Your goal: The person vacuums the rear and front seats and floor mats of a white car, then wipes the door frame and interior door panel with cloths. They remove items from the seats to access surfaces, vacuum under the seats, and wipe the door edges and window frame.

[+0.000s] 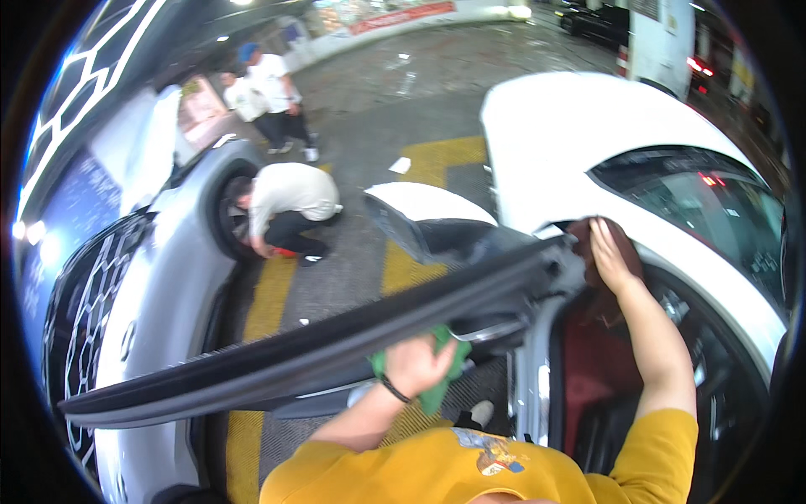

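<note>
My left hand (412,365), with a dark band at the wrist, holds a green cloth (434,397) against the inner side of an open car door (315,321). Its palm and part of the cloth are hidden. Near the door's hinge end, my right hand (609,255) lies flat on a brown cloth (582,249), pressing it at the front of the door opening of the white car (560,138). Beside the left hand is the inner door handle (488,331). A white-topped side mirror (434,205) juts out beyond the door.
A silver car (157,290) stands close beyond the door's far edge. One person (293,195) crouches at its wheel, and two others (271,82) stand farther back. The floor has yellow stripes (271,309). A white pillar (661,44) rises behind the white car.
</note>
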Demonstrator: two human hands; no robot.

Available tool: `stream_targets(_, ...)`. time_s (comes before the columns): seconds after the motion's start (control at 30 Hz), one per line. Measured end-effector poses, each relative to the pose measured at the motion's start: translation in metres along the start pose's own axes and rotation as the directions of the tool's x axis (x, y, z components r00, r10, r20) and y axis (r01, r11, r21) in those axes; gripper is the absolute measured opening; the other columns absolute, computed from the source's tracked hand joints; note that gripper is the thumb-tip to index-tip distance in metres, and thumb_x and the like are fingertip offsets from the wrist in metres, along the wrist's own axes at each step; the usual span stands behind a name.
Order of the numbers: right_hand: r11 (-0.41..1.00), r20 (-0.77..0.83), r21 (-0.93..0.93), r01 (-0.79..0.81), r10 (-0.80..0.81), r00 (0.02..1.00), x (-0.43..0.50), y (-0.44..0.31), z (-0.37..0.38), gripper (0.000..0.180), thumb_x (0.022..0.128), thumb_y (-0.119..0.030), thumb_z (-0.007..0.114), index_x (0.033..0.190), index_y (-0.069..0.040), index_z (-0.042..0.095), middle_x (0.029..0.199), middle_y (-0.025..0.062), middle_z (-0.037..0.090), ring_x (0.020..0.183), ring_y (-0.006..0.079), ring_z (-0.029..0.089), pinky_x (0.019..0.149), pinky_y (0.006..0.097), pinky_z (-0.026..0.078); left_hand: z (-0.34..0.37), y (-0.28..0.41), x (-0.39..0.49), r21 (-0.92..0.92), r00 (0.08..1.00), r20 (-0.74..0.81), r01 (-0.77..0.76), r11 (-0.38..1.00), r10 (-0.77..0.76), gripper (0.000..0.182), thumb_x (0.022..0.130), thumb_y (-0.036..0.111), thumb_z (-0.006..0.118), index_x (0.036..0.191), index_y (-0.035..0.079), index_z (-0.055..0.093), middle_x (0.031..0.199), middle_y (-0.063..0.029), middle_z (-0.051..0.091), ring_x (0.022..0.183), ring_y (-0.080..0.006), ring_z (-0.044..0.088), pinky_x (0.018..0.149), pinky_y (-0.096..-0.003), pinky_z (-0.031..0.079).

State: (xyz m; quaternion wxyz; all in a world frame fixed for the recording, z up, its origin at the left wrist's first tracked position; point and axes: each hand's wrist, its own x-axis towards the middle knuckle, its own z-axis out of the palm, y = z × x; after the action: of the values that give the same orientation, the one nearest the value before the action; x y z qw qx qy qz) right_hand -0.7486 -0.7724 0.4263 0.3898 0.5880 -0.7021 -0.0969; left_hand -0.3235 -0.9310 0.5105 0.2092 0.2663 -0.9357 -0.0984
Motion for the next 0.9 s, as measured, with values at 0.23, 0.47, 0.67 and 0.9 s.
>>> stream_targets(0.23, 0.883, 0.397, 0.314, -0.350, 0.213, 0.893, 0.000, -0.010, 0.004, 0.047, 0.082, -0.003, 0.044, 0.126, 0.012, 0.044, 0.136, 0.0254, 0.040, 0.130, 0.0375, 0.035, 0.109, 0.0393, 0.029, -0.013, 0.004, 0.005, -0.369, 0.992, 0.047, -0.088, 0.925, 0.113, 0.059, 0.080, 0.030, 0.062, 0.129, -0.001, 0.049, 0.130, -0.0249, 0.048, 0.122, -0.0400, 0.045, 0.105, -0.0434, 0.032)
stream_targets(0.47, 0.594, 0.312, 0.635, -0.494, 0.387, 0.867, 0.010, -0.060, 0.135, 0.033, 0.087, -0.006, 0.042, 0.114, 0.010, 0.051, 0.126, 0.0269, 0.045, 0.121, 0.0404, 0.039, 0.107, 0.0411, 0.030, 0.003, 0.000, -0.003, -0.510, 0.974, 0.226, 0.129, 0.851, -0.012, 0.044, 0.081, 0.023, 0.061, 0.119, 0.002, 0.055, 0.108, -0.0197, 0.060, 0.098, -0.0348, 0.059, 0.086, -0.0386, 0.047)
stream_targets(0.67, 0.995, 0.329, 0.082, -0.052, 0.022, 0.944, -0.029, -0.129, 0.237, 0.051, 0.091, -0.010, 0.035, 0.141, 0.002, 0.033, 0.143, 0.0199, 0.038, 0.134, 0.0356, 0.031, 0.112, 0.0433, 0.022, 0.004, 0.002, -0.004, -0.188, 0.989, -0.134, -0.080, 0.979, 0.055, 0.042, 0.078, 0.026, 0.065, 0.115, 0.005, 0.060, 0.109, -0.0166, 0.061, 0.096, -0.0341, 0.060, 0.084, -0.0398, 0.047)
stream_targets(0.9, 0.634, 0.846, 0.459, -0.622, -0.099, 0.524, -0.082, -0.135, 0.120, 0.034, 0.084, -0.014, 0.057, 0.116, -0.002, 0.060, 0.122, 0.0208, 0.056, 0.112, 0.0341, 0.055, 0.094, 0.0399, 0.044, -0.005, 0.010, -0.003, -0.037, 0.998, 0.016, 0.057, 0.998, -0.057, 0.038, 0.078, 0.039, 0.060, 0.085, 0.002, 0.066, 0.084, -0.0210, 0.064, 0.078, -0.0379, 0.062, 0.069, -0.0454, 0.050)
